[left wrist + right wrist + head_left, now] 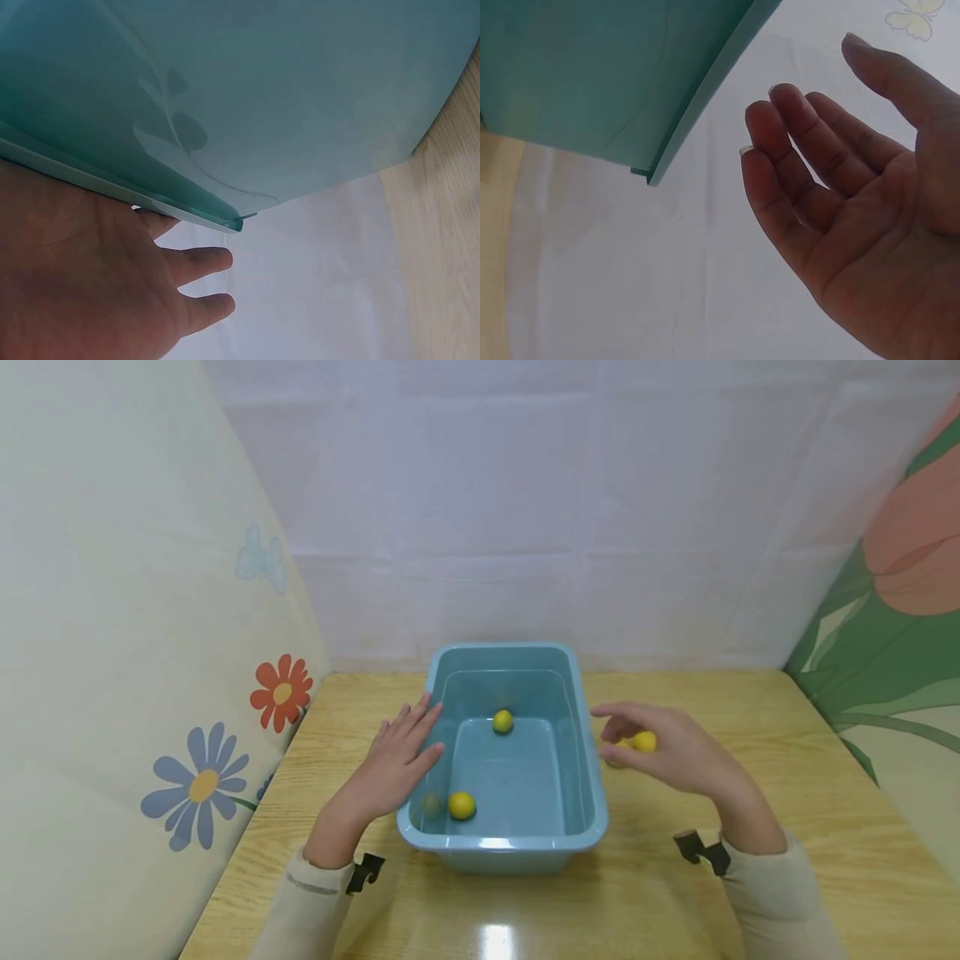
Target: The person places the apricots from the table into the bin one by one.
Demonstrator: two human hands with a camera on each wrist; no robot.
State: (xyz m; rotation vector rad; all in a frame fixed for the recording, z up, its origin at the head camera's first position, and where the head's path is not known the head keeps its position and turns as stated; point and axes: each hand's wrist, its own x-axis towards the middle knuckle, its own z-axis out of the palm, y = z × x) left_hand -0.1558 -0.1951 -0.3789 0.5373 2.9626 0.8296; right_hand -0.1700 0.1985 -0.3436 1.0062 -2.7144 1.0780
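Note:
A light blue plastic bin [498, 843] stands on the table, with one yellow lemon-like ball [502, 721] at its far end and another yellow ball [461, 805] in its near left corner. My left hand [396, 760] rests on the bin's left rim, fingers straight; in the left wrist view, the palm of that hand [90, 277] lies against the rim. To the right of the bin, my right hand [675, 747] hovers with loosely bent fingers and nothing in it. Past it on the table, partly hidden by the hand, is a yellow ball [644, 742], with a second one barely visible beside it.
The wooden table [750, 718] ends at a white cloth backdrop [487, 527]. A flower-printed panel [150, 610] closes off the left side, and a tulip-printed panel [900, 652] the right.

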